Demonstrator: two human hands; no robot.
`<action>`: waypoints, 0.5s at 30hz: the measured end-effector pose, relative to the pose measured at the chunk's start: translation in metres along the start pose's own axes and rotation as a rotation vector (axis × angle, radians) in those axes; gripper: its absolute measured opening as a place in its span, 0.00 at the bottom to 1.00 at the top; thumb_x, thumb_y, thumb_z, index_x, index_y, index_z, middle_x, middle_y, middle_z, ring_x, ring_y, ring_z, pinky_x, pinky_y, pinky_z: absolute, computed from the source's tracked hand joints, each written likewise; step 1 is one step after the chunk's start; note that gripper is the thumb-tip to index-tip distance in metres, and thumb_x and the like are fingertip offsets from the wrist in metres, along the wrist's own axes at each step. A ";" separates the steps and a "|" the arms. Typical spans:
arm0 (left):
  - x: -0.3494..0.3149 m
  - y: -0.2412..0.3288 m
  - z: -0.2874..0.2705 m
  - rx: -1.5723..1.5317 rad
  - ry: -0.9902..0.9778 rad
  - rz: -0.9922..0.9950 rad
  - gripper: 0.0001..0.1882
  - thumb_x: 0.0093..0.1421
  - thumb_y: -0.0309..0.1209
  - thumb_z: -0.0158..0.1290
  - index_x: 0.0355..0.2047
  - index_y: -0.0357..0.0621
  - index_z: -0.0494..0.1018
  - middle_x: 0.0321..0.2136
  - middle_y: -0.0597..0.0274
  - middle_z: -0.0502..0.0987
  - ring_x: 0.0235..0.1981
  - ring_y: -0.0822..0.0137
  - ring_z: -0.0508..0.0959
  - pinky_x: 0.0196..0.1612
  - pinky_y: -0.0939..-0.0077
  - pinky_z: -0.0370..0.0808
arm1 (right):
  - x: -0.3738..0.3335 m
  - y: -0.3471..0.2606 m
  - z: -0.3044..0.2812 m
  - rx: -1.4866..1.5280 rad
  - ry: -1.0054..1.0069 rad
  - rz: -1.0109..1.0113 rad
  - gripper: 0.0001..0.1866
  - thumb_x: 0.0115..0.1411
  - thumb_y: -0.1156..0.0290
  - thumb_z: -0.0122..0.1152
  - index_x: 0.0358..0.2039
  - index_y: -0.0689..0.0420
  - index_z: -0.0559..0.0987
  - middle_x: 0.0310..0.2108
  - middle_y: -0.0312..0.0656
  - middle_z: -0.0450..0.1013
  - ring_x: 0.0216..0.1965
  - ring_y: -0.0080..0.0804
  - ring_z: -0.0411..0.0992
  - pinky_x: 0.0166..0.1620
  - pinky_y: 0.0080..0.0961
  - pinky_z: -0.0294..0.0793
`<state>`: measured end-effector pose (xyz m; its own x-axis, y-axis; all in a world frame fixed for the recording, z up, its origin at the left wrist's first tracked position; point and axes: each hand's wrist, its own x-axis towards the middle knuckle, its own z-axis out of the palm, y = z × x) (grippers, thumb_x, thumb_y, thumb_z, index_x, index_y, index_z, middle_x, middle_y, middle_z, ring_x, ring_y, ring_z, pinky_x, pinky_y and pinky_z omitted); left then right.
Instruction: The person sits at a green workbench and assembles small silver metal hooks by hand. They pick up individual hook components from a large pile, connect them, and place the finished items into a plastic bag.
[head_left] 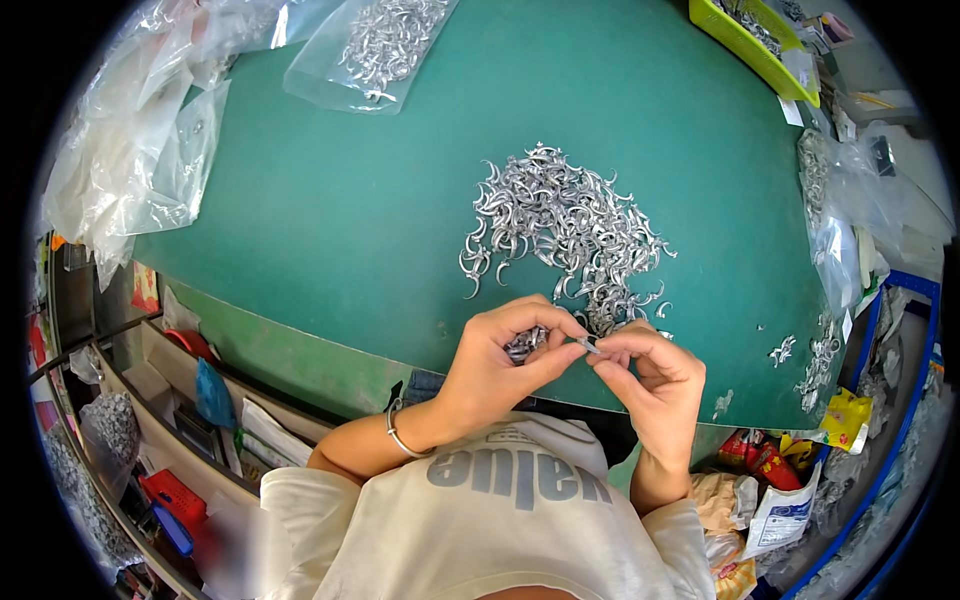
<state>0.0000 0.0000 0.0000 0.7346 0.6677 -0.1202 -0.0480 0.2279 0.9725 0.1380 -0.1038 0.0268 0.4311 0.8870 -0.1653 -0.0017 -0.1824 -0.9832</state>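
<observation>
My left hand [490, 355] is closed, with several curved silver metal pieces [526, 343] cupped in its fingers. Its thumb and forefinger pinch the end of one small silver metal piece [588, 346]. The fingertips of my right hand [655, 372] are closed on that same piece from the other side. Both hands are held together over the near edge of the green table. Just beyond them lies a loose pile of shiny, hook-shaped metal pieces [565, 215], its near end partly hidden by my fingers. Much of the pinched piece is covered by my fingertips.
A clear bag of similar pieces [392, 45] lies at the far left of the green table [340, 200], near crumpled plastic bags [150, 150]. A yellow-green basket [757, 50] stands far right. Small metal clusters [820, 365] lie by the right edge. Open drawers [230, 400] flank me at left.
</observation>
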 end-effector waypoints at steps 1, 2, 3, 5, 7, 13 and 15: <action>0.000 -0.002 -0.001 -0.019 -0.001 -0.002 0.04 0.52 0.20 0.55 0.30 0.37 0.74 0.21 0.68 0.68 0.23 0.81 0.65 0.25 0.85 0.61 | 0.000 -0.001 0.002 0.009 0.016 -0.014 0.10 0.48 0.87 0.60 0.33 0.64 0.78 0.27 0.39 0.74 0.27 0.21 0.64 0.31 0.16 0.63; 0.000 -0.003 -0.001 -0.037 -0.002 -0.003 0.04 0.52 0.20 0.56 0.30 0.35 0.74 0.21 0.69 0.68 0.23 0.81 0.64 0.25 0.86 0.61 | 0.000 -0.001 0.003 0.019 0.032 -0.028 0.09 0.48 0.87 0.60 0.32 0.65 0.78 0.26 0.38 0.74 0.27 0.21 0.64 0.31 0.16 0.63; 0.000 -0.002 0.000 -0.062 -0.008 -0.023 0.04 0.52 0.20 0.55 0.30 0.35 0.74 0.21 0.69 0.68 0.23 0.81 0.64 0.25 0.86 0.61 | -0.001 -0.001 0.002 0.034 0.043 -0.021 0.09 0.49 0.87 0.60 0.32 0.65 0.78 0.26 0.38 0.73 0.27 0.21 0.64 0.31 0.16 0.63; -0.001 0.001 0.001 -0.110 -0.019 -0.063 0.03 0.52 0.19 0.55 0.29 0.35 0.74 0.21 0.70 0.67 0.23 0.81 0.65 0.25 0.86 0.61 | -0.004 0.000 0.002 0.064 0.063 -0.006 0.08 0.49 0.87 0.59 0.31 0.66 0.78 0.26 0.39 0.73 0.27 0.20 0.64 0.31 0.16 0.63; -0.001 -0.001 0.001 -0.139 -0.044 -0.061 0.04 0.52 0.20 0.55 0.30 0.35 0.73 0.21 0.70 0.67 0.22 0.82 0.64 0.23 0.86 0.59 | -0.003 -0.001 0.002 0.098 0.054 0.003 0.07 0.51 0.86 0.58 0.32 0.66 0.78 0.27 0.39 0.73 0.28 0.21 0.65 0.32 0.16 0.64; 0.004 -0.002 -0.009 -0.909 -0.207 -0.566 0.06 0.56 0.26 0.53 0.33 0.37 0.69 0.19 0.71 0.62 0.19 0.83 0.58 0.18 0.88 0.52 | 0.001 0.002 -0.002 0.220 0.064 0.096 0.04 0.57 0.82 0.54 0.33 0.66 0.77 0.28 0.40 0.74 0.30 0.22 0.70 0.36 0.16 0.68; 0.004 -0.005 -0.010 -1.011 -0.242 -0.557 0.06 0.57 0.26 0.51 0.33 0.37 0.68 0.19 0.72 0.61 0.19 0.83 0.56 0.17 0.88 0.50 | 0.007 0.007 -0.003 0.161 0.170 0.113 0.05 0.58 0.80 0.54 0.33 0.65 0.77 0.27 0.38 0.73 0.29 0.20 0.69 0.35 0.17 0.68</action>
<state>-0.0041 0.0086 -0.0077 0.9277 0.1718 -0.3313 -0.1148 0.9761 0.1846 0.1432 -0.1002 0.0189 0.5652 0.7786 -0.2725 -0.1960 -0.1941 -0.9612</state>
